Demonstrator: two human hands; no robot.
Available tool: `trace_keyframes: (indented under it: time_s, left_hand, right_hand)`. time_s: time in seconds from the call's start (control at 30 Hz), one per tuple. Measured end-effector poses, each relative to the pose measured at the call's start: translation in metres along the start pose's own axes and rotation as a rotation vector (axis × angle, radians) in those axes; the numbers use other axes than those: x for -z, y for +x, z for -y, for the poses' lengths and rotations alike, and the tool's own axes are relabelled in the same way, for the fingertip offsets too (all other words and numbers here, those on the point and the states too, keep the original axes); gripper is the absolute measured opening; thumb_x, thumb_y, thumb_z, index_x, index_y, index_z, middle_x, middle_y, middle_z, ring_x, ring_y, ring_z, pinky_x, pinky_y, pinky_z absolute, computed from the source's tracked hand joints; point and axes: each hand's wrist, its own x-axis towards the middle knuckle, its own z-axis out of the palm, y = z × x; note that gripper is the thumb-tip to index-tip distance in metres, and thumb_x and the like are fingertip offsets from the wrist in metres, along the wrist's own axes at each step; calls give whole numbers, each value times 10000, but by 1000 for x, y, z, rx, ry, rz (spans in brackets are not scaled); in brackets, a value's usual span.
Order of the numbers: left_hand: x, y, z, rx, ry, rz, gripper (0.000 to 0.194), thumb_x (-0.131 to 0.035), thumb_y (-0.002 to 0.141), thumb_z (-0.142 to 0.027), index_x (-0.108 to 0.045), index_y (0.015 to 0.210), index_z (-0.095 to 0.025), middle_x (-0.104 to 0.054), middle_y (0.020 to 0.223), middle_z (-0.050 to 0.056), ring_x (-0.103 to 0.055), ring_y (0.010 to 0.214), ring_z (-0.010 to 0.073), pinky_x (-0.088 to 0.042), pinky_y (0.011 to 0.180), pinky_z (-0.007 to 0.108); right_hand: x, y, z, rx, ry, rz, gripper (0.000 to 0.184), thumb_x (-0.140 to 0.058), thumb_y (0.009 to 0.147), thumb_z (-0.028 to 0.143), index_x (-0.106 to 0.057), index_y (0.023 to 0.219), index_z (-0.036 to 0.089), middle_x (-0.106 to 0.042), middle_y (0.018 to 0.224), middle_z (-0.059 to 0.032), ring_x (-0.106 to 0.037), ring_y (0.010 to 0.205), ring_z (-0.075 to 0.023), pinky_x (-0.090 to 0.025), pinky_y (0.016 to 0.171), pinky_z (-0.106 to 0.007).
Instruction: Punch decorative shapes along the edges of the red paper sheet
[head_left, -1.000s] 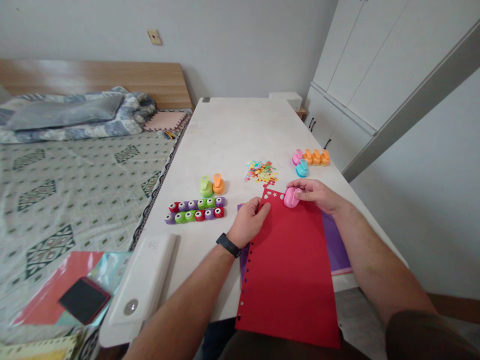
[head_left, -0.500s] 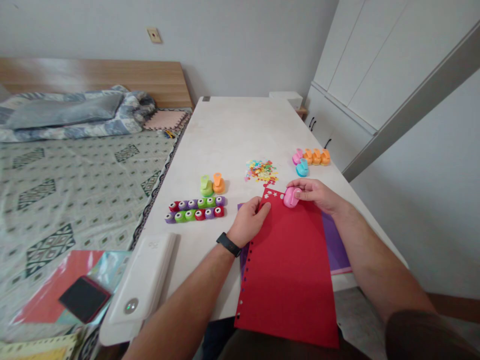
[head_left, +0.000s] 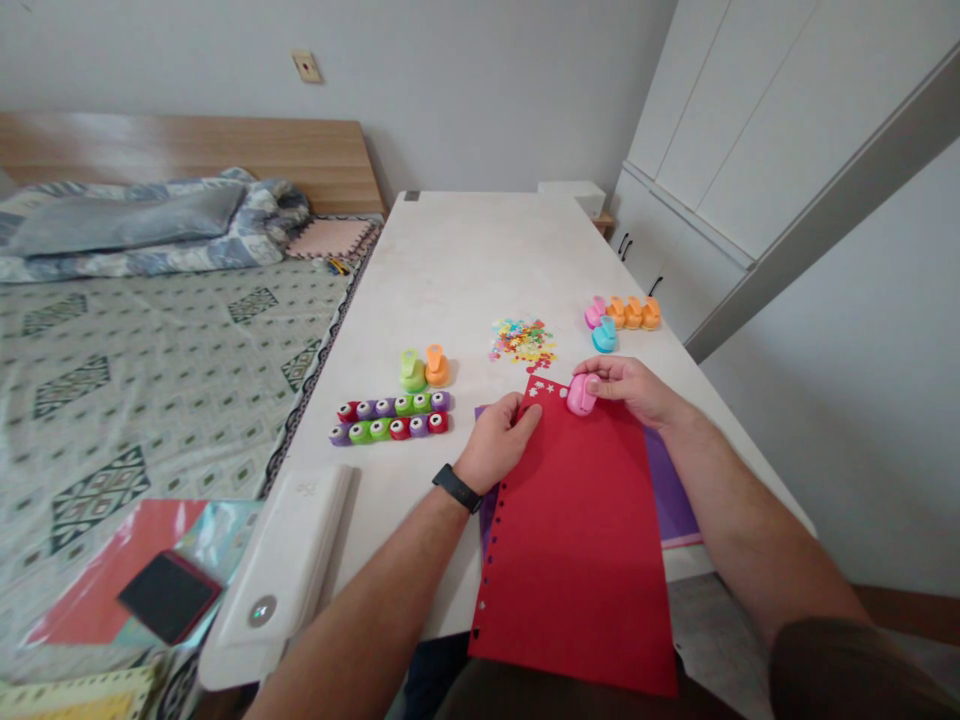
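Note:
A red sheet of paper [head_left: 577,540] slopes from the table toward my lap, with punched shapes along its left edge and far edge. My left hand [head_left: 501,438] pinches its upper left side, thumb on top. At the far edge a pink craft punch [head_left: 580,395] sits over the paper. My right hand [head_left: 630,388] grips that punch, thumb on its top and fingers behind. Beneath the red sheet lies purple paper [head_left: 675,500]. Just beyond the sheet's far edge is a pile of small colourful paper cutouts [head_left: 523,342].
Two rows of small punches [head_left: 390,418] stand on the white table [head_left: 480,255] at left, near a green punch [head_left: 412,371] and an orange punch [head_left: 437,367]. More punches [head_left: 632,314] stand at right. A white machine [head_left: 289,560] occupies the near left edge; a phone [head_left: 169,597] lies beyond it.
Both hands, the red paper and the pink punch stay in nearly the same place. My right thumb seems to have shifted slightly on the punch.

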Motion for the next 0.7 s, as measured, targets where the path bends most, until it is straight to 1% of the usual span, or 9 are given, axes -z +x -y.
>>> trace_keyframes:
  time_s: [0.13,0.27,0.33,0.4,0.47,0.63,0.7]
  left_hand:
    - [0,0,0,-33,18,-7,348,-558,964,-510,-660,987,-178,-718,907,32,-615,786,167,-472,666,261]
    - [0,-1,-1,-35,32,-5,352,-555,964,-514,-663,988,-179,-714,897,26,-612,780,166,-474,669,263]
    - [1,-1,-1,-41,53,-2,351,-553,965,-512,-665,981,-179,-712,892,28,-607,784,168,-468,664,261]
    - [1,0,0,-47,64,0,348,-551,967,-507,-666,974,-179,-711,890,29,-602,783,168,-461,660,261]
    - [1,0,0,-45,57,2,347,-547,969,-505,-666,975,-179,-709,889,28,-599,777,167,-457,657,261]
    - [1,0,1,-40,50,-14,350,-549,966,-509,-663,957,-177,-701,864,22,-587,753,160,-442,635,255]
    - [1,0,0,-35,58,-14,350,-553,963,-511,-658,939,-178,-696,851,18,-580,749,159,-437,631,253]
  right_hand:
    - [-2,0,0,-11,-8,-11,415,-889,687,370,-744,1023,175,-741,926,-43,-649,783,-177,-474,768,-318]
    - [-3,3,-1,-31,0,-77,388,-891,669,375,-747,969,174,-744,860,-37,-648,740,-179,-473,734,-317]
    - [-3,5,-3,-52,4,-90,369,-887,672,381,-747,942,173,-743,833,-36,-647,721,-176,-472,725,-315]
    - [-3,6,-5,-58,4,-70,364,-881,685,377,-747,956,172,-745,849,-36,-651,735,-175,-473,734,-312]
    - [-2,6,-6,-31,5,-56,370,-875,702,367,-745,990,175,-746,883,-35,-656,764,-174,-475,755,-308]
    - [-2,3,-5,1,5,-9,425,-866,730,376,-733,1079,172,-743,945,-40,-658,810,-175,-479,790,-309]
    - [-2,2,-3,5,8,-20,444,-867,727,386,-730,1092,174,-743,942,-41,-660,812,-183,-486,797,-320]
